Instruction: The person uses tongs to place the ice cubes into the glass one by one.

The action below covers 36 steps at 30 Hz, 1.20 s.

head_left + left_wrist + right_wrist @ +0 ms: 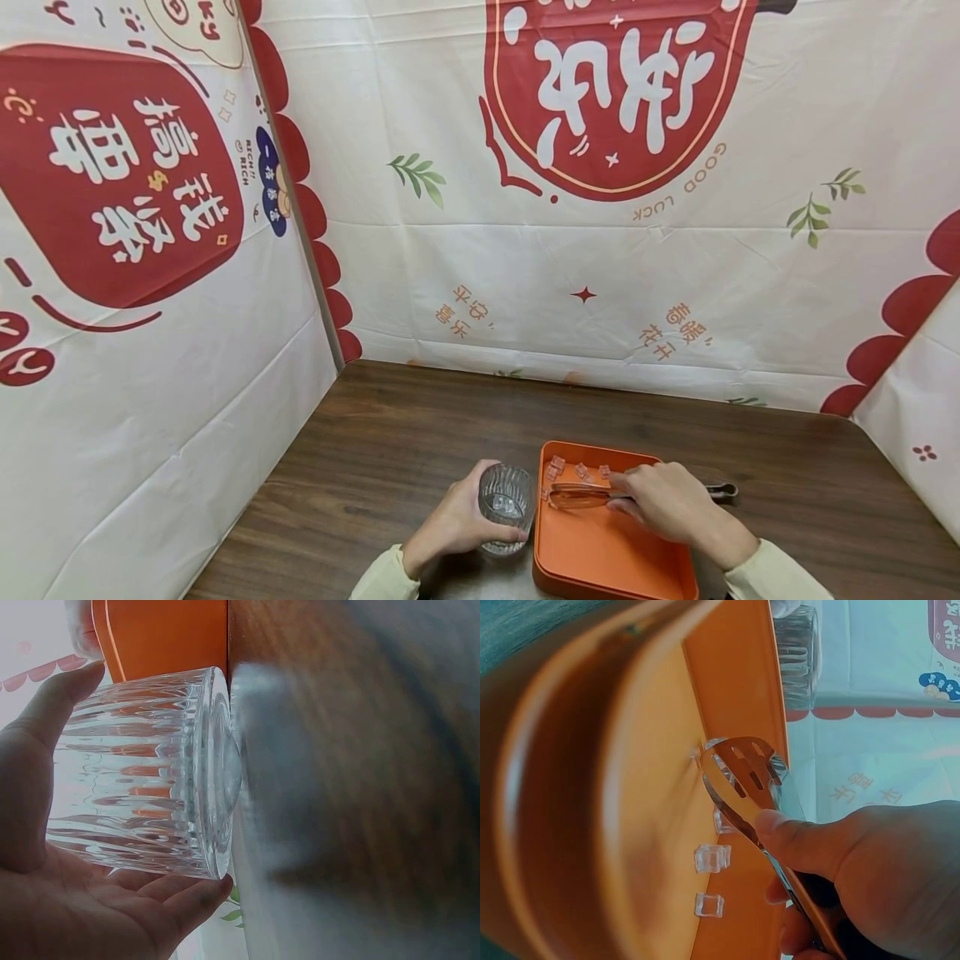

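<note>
Ribbed clear glass (510,481) is gripped round its side by my left hand (461,515), with clear cubes (503,504) inside it. In the left wrist view the glass (142,776) has its base close to the tabletop, thumb on one side and fingers on the other. My right hand (673,502) holds metal tongs (577,495) over the orange tray (600,554). Their slotted head (739,772) is low in the tray, overlapping a clear cube by the wall in the right wrist view. Several more clear cubes (712,859) lie along the tray's far side.
The tray stands right beside the glass on a dark wood table (360,450). Printed white cloth (450,250) hangs behind the table and along its left side; another cloth panel (915,417) is at the right.
</note>
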Each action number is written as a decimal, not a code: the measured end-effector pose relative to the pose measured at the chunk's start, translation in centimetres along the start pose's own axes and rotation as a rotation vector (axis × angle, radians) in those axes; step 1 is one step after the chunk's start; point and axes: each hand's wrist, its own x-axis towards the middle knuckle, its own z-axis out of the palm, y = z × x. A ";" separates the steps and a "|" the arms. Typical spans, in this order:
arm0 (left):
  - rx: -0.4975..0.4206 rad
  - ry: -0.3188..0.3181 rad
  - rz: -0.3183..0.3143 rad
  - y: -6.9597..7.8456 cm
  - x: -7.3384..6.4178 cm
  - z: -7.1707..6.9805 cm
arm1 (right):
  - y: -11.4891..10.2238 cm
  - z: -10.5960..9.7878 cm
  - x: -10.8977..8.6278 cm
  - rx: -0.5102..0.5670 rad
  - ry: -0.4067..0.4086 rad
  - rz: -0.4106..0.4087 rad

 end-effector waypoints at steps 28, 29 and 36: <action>-0.017 -0.002 -0.012 0.0 0.2 0.1 | 0.8 -1.5 -0.6 -0.025 0.074 0.007; -0.018 -0.003 -0.011 0.0 0.2 0.1 | 0.8 -1.5 -0.7 -0.022 0.074 0.009; -0.015 -0.002 -0.002 0.0 0.2 0.2 | 1.0 -2.0 -0.9 0.000 0.087 0.020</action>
